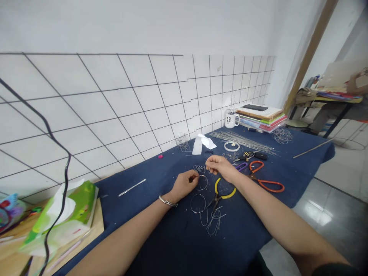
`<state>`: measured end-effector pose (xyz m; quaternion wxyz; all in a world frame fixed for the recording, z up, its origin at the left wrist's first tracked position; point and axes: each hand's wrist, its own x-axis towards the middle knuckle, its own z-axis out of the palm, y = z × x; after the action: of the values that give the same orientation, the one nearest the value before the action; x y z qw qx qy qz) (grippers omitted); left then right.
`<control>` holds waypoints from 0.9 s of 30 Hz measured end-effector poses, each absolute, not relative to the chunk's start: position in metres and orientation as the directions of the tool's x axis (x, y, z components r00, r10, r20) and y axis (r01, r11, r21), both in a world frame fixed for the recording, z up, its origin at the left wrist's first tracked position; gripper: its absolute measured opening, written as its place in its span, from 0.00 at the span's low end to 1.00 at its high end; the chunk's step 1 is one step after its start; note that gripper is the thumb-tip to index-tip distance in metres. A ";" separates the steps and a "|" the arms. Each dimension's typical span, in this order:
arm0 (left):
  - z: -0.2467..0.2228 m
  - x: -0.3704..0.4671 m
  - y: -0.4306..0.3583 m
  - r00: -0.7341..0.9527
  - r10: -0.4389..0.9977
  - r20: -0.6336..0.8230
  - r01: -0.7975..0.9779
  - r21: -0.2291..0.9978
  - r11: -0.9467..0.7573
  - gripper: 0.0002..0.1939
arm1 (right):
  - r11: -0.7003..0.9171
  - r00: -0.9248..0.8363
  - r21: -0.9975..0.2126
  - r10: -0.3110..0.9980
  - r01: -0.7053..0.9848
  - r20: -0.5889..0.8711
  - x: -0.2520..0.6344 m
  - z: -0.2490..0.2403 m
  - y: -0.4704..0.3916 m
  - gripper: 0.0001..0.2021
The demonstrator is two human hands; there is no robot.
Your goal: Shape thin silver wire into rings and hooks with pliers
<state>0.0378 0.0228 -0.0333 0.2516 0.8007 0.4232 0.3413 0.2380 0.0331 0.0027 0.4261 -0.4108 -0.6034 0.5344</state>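
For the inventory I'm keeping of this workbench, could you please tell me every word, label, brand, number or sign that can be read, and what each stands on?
"13" above "14", in dark figures, on the white mug.
Too small or blurred to read: the reddish mark on the green tissue pack, and any lettering on the black-handled tool.
No other text can be made out.
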 end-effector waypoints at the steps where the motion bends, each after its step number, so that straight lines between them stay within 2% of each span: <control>1: -0.033 0.037 0.022 0.394 0.846 0.359 0.531 0.662 -0.529 0.05 | 0.082 -0.348 -0.994 0.936 0.074 0.052 0.239 0.003 0.033 0.11; 5: -0.032 0.037 0.020 0.344 0.842 0.417 0.586 0.605 -0.539 0.06 | 0.121 -0.517 -0.965 0.856 0.232 -0.017 0.239 0.002 0.031 0.12; 8: -0.031 0.037 0.019 0.338 0.841 0.423 0.580 0.610 -0.540 0.07 | 0.155 -0.531 -0.939 0.847 0.306 -0.033 0.238 0.000 0.031 0.12; 13: -0.030 0.038 0.021 0.383 0.848 0.367 0.463 0.718 -0.520 0.07 | 0.245 -0.557 -0.915 0.830 0.321 0.027 0.240 0.004 0.031 0.11; 18: -0.030 0.038 0.021 0.447 0.833 0.327 0.341 0.798 -0.496 0.12 | 0.332 -0.621 -0.873 0.783 0.358 0.044 0.244 0.013 0.028 0.11; 27: -0.024 0.039 0.015 0.475 0.773 0.422 0.384 0.691 -0.613 0.08 | 0.313 -0.673 -0.884 0.740 0.346 -0.001 0.244 0.012 0.029 0.12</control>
<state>0.0388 0.0151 -0.0238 0.2619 0.8177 0.3536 0.3711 0.2444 0.0291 0.0123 0.2083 -0.3468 -0.7831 0.4724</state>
